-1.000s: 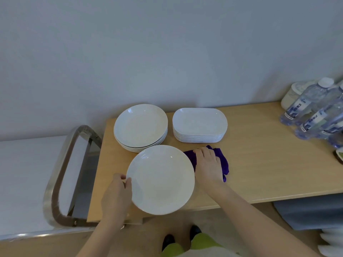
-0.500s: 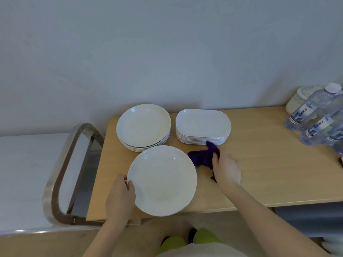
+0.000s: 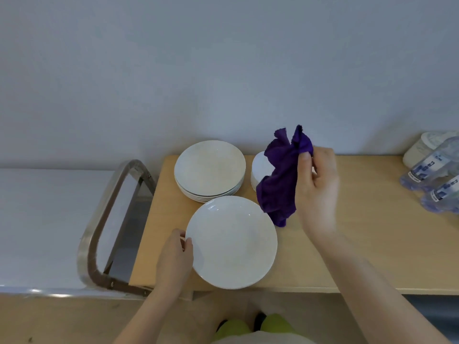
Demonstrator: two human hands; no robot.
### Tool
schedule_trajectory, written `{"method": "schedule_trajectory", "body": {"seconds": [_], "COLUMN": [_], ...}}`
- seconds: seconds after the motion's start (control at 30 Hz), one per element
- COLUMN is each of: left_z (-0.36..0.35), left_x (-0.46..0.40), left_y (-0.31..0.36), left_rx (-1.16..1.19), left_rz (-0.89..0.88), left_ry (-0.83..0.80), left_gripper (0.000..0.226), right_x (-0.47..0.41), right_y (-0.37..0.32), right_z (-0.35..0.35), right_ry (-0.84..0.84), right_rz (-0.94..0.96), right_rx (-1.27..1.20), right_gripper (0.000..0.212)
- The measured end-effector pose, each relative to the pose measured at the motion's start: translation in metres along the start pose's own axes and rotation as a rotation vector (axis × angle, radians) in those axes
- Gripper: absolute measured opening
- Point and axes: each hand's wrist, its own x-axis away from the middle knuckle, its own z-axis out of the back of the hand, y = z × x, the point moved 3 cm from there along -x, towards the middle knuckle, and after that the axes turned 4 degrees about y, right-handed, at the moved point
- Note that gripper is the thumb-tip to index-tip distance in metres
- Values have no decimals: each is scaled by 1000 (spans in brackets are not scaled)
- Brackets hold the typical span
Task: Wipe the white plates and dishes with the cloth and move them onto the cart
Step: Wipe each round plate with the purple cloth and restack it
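Above the table, right hand [image 3: 316,180] pinches cloth [image 3: 280,180]; left hand [image 3: 175,259] grips plate [image 3: 232,242].

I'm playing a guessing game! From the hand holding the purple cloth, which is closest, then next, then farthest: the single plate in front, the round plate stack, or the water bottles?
From the right hand:
1. Single plate, just down-left of it.
2. Round plate stack, left, near the wall.
3. Water bottles, far right at the table's end.

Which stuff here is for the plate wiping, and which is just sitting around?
For the job:
purple cloth, held in the right hand
single plate, held by the left hand
round plate stack
oval dish stack
cart

Just lying about:
water bottles
white container
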Motion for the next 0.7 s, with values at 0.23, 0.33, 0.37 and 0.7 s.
{"method": "schedule_trajectory", "body": {"seconds": [0.23,0.33,0.37,0.7], "left_z": [2,4,5,4], "left_x": [-1,-1,-1,2], "left_y": [0,0,-1,1], "left_rx": [54,96,109,120], "left_rz": [40,21,12,-3], "left_ry": [2,-2,-2,24], "left_gripper": [7,4,3,9], "right_x": [55,88,98,148], "right_y": [-2,17,23,79], "right_z": [-61,-79,-84,-98], "right_ry": [-420,-566,-613,-854], "right_rz": [18,-22,-21,-77], "right_rx": [37,152,223,853], "right_gripper": [22,27,30,59]}}
